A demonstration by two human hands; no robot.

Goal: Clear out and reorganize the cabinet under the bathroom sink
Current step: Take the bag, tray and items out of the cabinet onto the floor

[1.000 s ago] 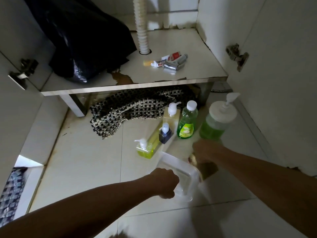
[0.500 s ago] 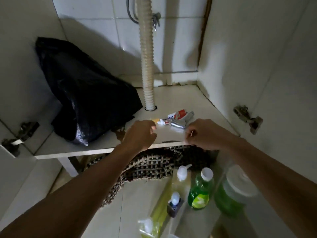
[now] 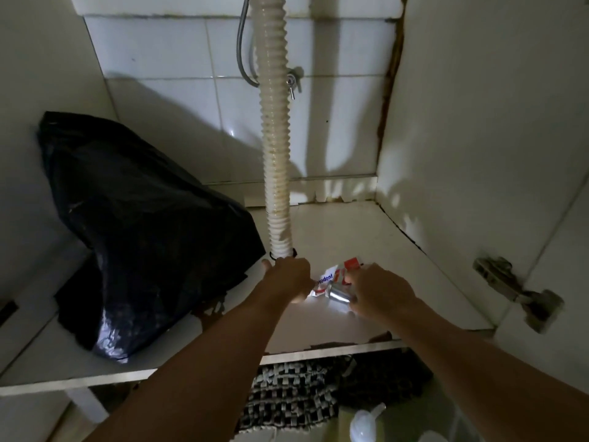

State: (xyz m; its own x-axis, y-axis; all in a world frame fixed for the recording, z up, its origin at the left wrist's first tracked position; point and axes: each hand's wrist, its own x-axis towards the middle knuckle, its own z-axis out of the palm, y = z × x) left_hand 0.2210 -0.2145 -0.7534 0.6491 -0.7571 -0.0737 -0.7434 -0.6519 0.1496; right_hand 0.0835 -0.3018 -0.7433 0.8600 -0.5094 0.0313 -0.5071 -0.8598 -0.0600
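Both hands have reached deeper onto the cabinet shelf [image 3: 398, 250] since half a second ago. Left hand [image 3: 288, 279] curls on the toothpaste tube [image 3: 328, 280] at its cap end; right hand [image 3: 379, 291] grips the silver tube [image 3: 339, 296]. Black bag [image 3: 143, 237] sits at nine o'clock, drain hose [image 3: 274, 129] at twelve.

Your two hands are meeting over the toothpaste tubes [image 3: 334, 279] lying mid-shelf [image 3: 382, 250], your left hand [image 3: 288, 277] at their 9 o'clock, your right hand [image 3: 381, 295] at 3. The drain hose [image 3: 274, 138] is standing at 12 behind them. The bag [image 3: 137, 237] is sitting at 9 on the shelf. The woven mat [image 3: 293, 397] is lying below at 6.
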